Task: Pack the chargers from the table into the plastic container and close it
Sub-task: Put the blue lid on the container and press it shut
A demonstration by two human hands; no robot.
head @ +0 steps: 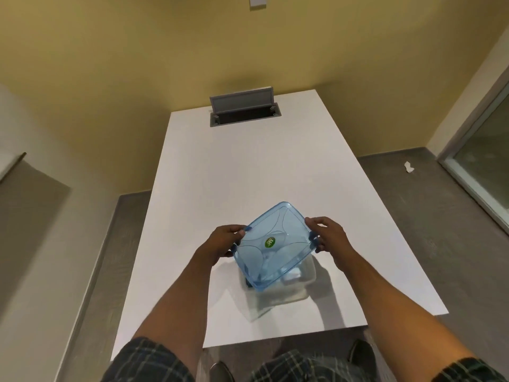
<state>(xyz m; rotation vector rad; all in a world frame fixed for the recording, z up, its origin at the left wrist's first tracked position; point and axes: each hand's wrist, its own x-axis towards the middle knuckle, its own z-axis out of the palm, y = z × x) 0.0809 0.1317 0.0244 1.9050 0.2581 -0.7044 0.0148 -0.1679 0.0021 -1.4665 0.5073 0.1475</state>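
A translucent blue lid (pixel 278 224) with a green round sticker is held tilted above a clear plastic container (pixel 298 292) that stands on the white table (pixel 248 166). My left hand (pixel 223 244) grips the lid's left edge and my right hand (pixel 330 238) grips its right edge by a blue clip. Through the lid and the container wall I see white chargers (pixel 292 274) inside; their number is hard to tell. The lid's near edge hangs low over the container while its far edge is raised.
An open grey cable hatch (pixel 242 108) sits at the table's far end. A scrap of white paper (pixel 409 167) lies on the grey floor to the right, near a glass door (pixel 484 161). Dark shoes (pixel 360 351) show below the table's near edge.
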